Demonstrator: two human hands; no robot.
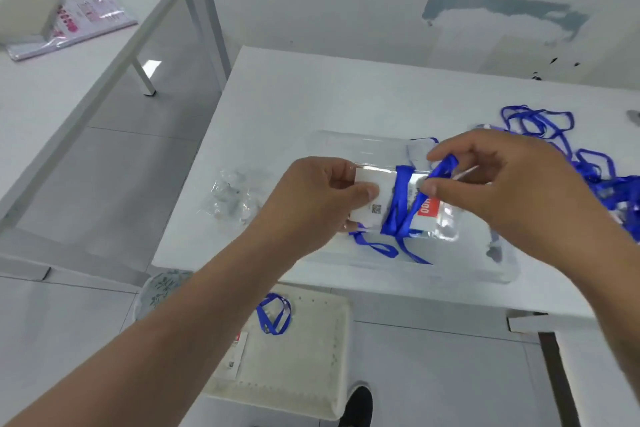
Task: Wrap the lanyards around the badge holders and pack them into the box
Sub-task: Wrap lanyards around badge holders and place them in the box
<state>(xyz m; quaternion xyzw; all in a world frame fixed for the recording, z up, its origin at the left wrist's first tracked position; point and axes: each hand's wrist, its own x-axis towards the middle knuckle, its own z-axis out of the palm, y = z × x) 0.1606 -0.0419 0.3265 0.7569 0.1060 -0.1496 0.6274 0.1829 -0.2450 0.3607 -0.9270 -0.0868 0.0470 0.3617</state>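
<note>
Mid-wrap: left hand [322,191] grips badge holder [398,204] above clear box [498,270] near desk [294,107] front edge; right hand [491,180] pinches blue lanyard [398,215], few turns on. Loose lanyards [554,135] right edge unwrapped.

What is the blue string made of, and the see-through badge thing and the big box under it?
The blue lanyard looks like flat woven fabric ribbon, matte and floppy where it folds. The badge holder seems to be soft clear plastic, since it is glossy with glare and shows the card inside. The box looks like stiffer clear plastic with shiny edges.
</note>
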